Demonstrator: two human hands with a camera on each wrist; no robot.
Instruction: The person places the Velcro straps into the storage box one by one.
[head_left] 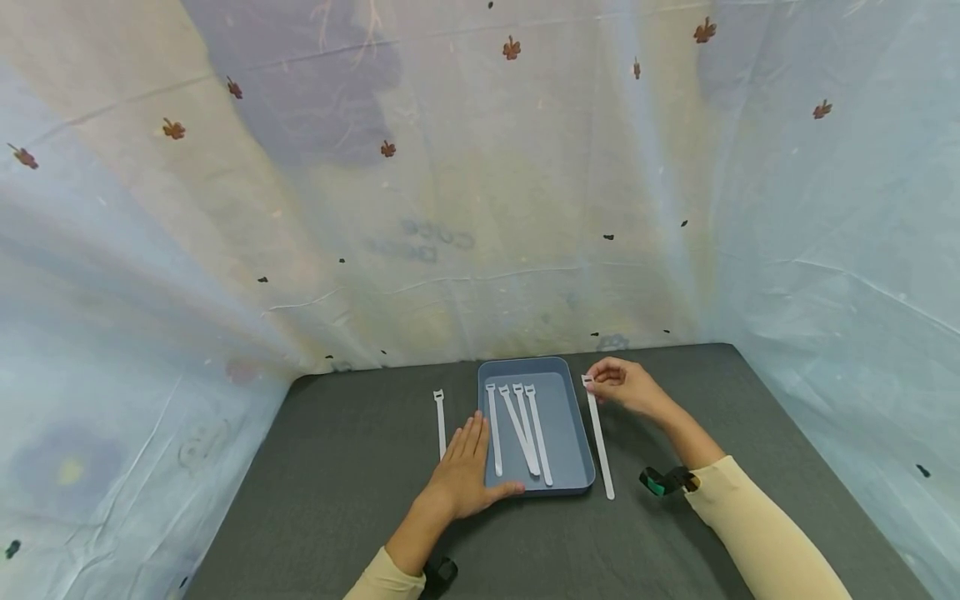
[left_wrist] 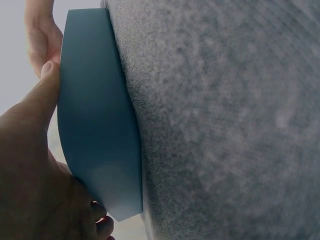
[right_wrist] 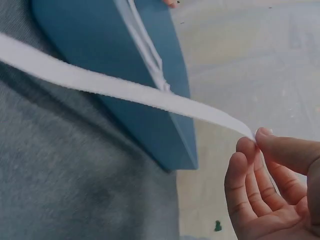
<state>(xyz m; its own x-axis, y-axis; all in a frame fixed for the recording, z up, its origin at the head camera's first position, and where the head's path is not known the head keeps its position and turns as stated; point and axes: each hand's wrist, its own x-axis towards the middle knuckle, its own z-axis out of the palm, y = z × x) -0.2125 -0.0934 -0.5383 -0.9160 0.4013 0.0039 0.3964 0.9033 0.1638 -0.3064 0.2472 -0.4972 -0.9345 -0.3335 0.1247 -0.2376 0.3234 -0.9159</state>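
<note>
A blue-grey tray (head_left: 573,433) lies on the dark table with several white slotted-head cable straps (head_left: 537,433) in it. Against its near left corner rests my left hand (head_left: 461,475), fingers straight along the left side, thumb at the front rim. In the left wrist view that hand touches the tray's wall (left_wrist: 97,100). To the right of the tray my right hand (head_left: 624,385) pinches the slotted end of another white cable strap (head_left: 600,446) between thumb and fingers. The right wrist view shows this strap (right_wrist: 125,92) stretching away from the fingertips, in front of the tray's side.
One more white strap (head_left: 440,421) lies left of the tray, its lower end hidden behind my left hand. The dark cloth-covered table (head_left: 330,492) ends at a pale patterned sheet (head_left: 480,208) hanging behind and at both sides.
</note>
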